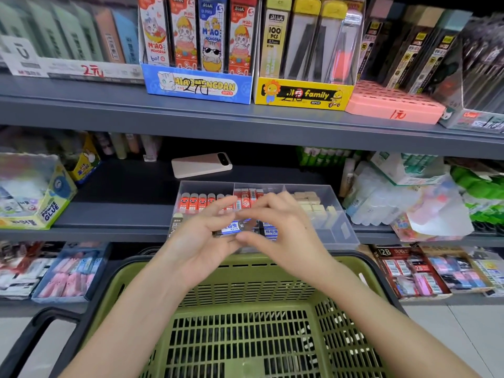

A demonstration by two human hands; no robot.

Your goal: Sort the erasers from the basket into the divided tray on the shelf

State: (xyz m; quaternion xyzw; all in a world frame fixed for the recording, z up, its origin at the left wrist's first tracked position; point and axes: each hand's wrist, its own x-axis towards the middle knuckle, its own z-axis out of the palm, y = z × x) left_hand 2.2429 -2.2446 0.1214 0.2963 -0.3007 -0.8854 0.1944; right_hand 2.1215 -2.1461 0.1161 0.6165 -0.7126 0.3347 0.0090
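Green basket (pixel 245 283) fills the foreground, and no erasers show on the visible part of its floor, so the sorting looks close to done. Above its far rim the left hand (pixel 200 241) lies palm up with fingers loosely spread, holding nothing that can be seen. Just beside its fingertips a blue-and-white eraser (pixel 236 227) shows at the front of the divided tray (pixel 342 227) on the shelf (pixel 122 214). The right hand (pixel 286 236) arches over that eraser, forefinger and thumb curved toward it; whether they pinch it or only hover cannot be told. Inside the tray, orange-red erasers (pixel 200 201) stand at the back left, red-and-white ones (pixel 246 200) in the middle and beige ones (pixel 309 201) at the back right. More blue-and-white pieces (pixel 271 231) lie in the front middle cell. To finish well, the person should probably seat this eraser flat in that front middle cell, label matching its neighbours, clear of the dividers.
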